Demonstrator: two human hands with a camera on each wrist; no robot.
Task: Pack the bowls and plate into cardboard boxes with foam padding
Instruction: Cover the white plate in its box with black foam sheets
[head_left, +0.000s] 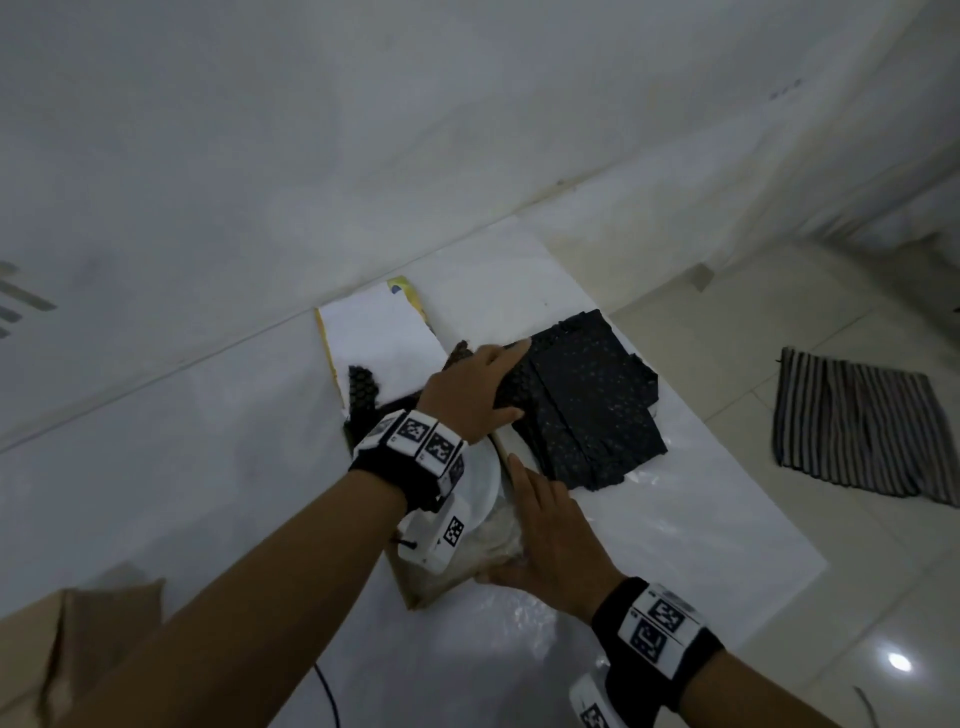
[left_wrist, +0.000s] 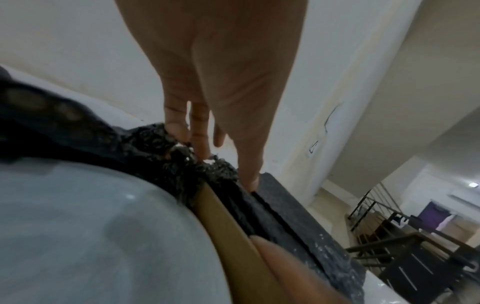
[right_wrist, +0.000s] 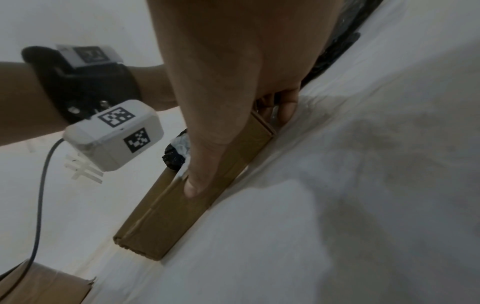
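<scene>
A brown cardboard box (head_left: 413, 592) lies open on a white sheet, with a white plate (head_left: 480, 483) inside it over crumpled clear plastic. Black foam sheets (head_left: 587, 405) are stacked just right of the box. My left hand (head_left: 498, 382) reaches over the box and grips the edge of the bumpy black foam (left_wrist: 155, 144), thumb on the flat slab (left_wrist: 298, 216). The plate (left_wrist: 91, 226) and box wall (left_wrist: 226, 226) sit right under that wrist. My right hand (head_left: 540, 525) rests flat along the box's right wall (right_wrist: 182, 209), with its thumb (right_wrist: 192, 187) pressed on the cardboard.
The box's white flap (head_left: 379, 332) with a yellow edge lies open toward the wall. A second cardboard box (head_left: 67, 649) stands at the near left. A striped cloth (head_left: 862, 426) lies on the tiled floor to the right. The white sheet (head_left: 701, 545) extends rightward.
</scene>
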